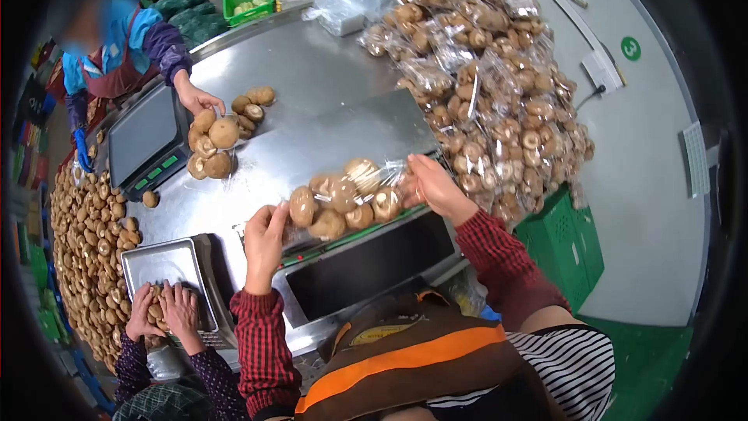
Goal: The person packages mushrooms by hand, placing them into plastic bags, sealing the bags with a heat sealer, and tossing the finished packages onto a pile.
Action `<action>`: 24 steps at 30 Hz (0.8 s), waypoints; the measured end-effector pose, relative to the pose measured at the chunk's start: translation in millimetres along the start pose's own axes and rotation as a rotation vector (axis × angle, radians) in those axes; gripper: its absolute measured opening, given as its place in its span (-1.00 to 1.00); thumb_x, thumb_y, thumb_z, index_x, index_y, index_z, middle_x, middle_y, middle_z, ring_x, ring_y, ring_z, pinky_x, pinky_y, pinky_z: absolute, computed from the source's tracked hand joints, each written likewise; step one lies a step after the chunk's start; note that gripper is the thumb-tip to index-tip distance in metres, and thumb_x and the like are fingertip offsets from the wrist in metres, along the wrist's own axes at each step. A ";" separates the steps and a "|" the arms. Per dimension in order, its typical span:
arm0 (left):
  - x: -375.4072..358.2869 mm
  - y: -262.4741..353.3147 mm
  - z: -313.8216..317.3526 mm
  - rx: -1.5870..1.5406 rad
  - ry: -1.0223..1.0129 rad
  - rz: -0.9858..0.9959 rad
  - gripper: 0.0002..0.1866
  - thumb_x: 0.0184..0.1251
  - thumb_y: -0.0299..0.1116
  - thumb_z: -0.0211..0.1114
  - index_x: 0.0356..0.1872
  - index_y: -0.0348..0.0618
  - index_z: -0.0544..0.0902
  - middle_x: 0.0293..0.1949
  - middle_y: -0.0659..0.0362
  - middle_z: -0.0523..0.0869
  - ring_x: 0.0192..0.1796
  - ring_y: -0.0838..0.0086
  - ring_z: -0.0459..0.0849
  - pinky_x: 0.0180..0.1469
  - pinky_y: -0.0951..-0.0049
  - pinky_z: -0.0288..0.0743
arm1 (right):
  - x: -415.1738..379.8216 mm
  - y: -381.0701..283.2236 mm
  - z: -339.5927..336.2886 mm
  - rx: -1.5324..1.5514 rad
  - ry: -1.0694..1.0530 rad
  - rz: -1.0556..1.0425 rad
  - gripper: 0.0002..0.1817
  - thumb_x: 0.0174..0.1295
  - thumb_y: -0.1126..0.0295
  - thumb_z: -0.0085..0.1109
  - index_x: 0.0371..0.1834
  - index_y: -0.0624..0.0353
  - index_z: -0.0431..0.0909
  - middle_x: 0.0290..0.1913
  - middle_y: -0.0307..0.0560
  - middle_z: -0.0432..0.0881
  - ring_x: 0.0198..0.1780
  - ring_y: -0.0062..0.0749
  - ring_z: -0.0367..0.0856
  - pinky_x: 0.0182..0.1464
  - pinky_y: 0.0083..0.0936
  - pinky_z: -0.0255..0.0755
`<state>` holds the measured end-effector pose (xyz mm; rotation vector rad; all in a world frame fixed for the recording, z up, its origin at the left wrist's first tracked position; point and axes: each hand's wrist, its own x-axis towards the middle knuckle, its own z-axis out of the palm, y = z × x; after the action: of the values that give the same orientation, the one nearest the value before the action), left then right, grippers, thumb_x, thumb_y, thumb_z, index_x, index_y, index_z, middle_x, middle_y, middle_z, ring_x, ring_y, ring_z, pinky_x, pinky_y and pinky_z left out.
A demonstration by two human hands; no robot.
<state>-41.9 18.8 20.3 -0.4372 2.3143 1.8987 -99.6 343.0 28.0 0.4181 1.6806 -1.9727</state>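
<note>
A clear plastic bag of shiitake mushrooms [343,203] lies stretched out between my hands. My right hand [438,187] pinches the gathered, twisted end of the bag. At the bag's other end, my left hand [265,238] grips the plastic beside the mushrooms, thumb and fingers close together. The bag is over the front edge of a machine with a flat metal top plate [382,129] and a dark front panel [370,265]. A green strip and a small red light show along that edge, just under the bag.
A heap of bagged mushrooms [499,101] fills the table's right side. Loose mushrooms [89,257] pile up at the left. A co-worker's hand [196,97] holds another bag near a scale [144,136]. Another person's hands [167,312] work over a metal tray [164,259]. Green crates [561,245] stand below right.
</note>
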 end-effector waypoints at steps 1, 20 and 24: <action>-19.3 10.1 -1.7 -0.052 -0.051 -0.113 -0.62 0.51 -0.18 0.18 -0.47 -0.26 0.59 -0.63 0.38 0.43 -0.58 0.75 0.28 -0.55 0.61 0.17 | -23.2 7.2 -1.6 0.012 -0.059 0.033 -0.63 0.57 0.06 -0.23 0.11 0.14 0.32 -0.17 -0.04 0.65 -0.30 -0.39 0.71 -0.38 -0.45 0.62; -68.5 -113.2 96.2 0.755 0.112 0.904 -0.65 0.26 -0.36 0.43 -0.61 -0.14 0.44 -0.58 0.08 0.51 -0.56 0.18 0.53 -0.52 0.23 0.39 | -107.1 269.6 -44.8 -0.536 1.081 -0.456 -0.67 0.47 0.22 0.02 -0.36 0.27 0.41 -0.48 0.25 0.53 -0.39 0.29 0.53 -0.38 -0.14 0.38; -66.7 -106.5 128.9 0.754 0.104 0.851 -0.70 0.32 -0.31 0.37 -0.53 -0.12 0.46 -0.58 0.15 0.52 -0.59 0.31 0.52 -0.52 0.28 0.41 | -100.1 299.7 -10.2 0.558 0.532 -0.305 -0.69 0.55 0.20 -0.10 0.10 0.18 0.46 0.02 -0.20 0.60 -0.01 -0.47 0.57 0.06 -0.48 0.52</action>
<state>41.0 135.7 -88.7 0.6319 3.3270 0.9723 150.1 340.1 -165.9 1.0124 1.5134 -2.7440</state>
